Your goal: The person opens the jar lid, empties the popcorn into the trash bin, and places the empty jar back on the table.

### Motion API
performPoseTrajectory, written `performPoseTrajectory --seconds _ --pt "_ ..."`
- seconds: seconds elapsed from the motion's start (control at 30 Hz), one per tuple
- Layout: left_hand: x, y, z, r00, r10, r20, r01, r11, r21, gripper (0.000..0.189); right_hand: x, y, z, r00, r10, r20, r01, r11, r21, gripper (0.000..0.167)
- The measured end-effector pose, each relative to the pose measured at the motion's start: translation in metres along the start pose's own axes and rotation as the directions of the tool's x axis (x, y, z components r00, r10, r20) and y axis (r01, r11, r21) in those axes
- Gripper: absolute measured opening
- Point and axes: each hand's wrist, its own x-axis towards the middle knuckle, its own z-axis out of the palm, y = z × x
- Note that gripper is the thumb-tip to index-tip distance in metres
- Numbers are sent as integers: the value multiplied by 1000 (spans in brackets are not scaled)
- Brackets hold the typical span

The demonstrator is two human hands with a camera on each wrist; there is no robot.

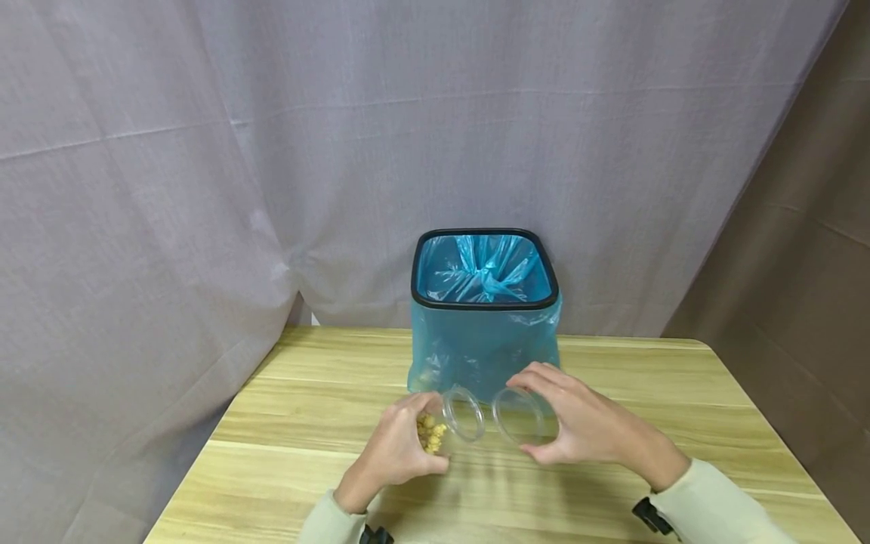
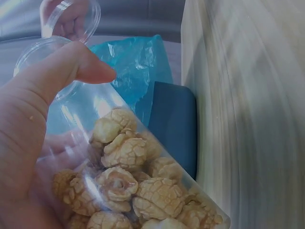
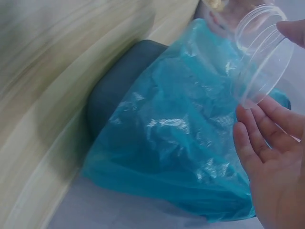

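Observation:
My left hand (image 1: pixel 401 442) grips a clear plastic jar (image 2: pixel 119 143) round its side, and the jar is tilted with its mouth toward the right hand. Caramel-coloured popcorn (image 2: pixel 143 176) fills its lower part. In my right hand (image 1: pixel 578 415) a round clear lid (image 1: pixel 518 417) is held by its edge between thumb and fingers. A small gap separates the lid from the jar's rim (image 1: pixel 464 414) in the head view. Both hands are above the table, just in front of the bin.
A bin (image 1: pixel 484 344) with a black rim and a blue plastic bag lining stands at the table's back edge. The wooden table (image 1: pixel 326 378) reaches to both sides of it. Grey cloth (image 1: pixel 340 166) hangs behind, and brownish cloth (image 1: pixel 782 264) hangs at the right.

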Motion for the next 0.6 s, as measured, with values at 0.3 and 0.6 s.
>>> performPoseTrajectory --seconds 0.3,0.6 --pt "-9 -10 -8 999 -37 -38 38 999 12 74 -9 12 9 1000 27 0 -27 999 -36 73" --pt "-20 -19 -20 995 -77 -66 78 997 9 81 -25 19 27 996 80 25 -79 995 -56 74"
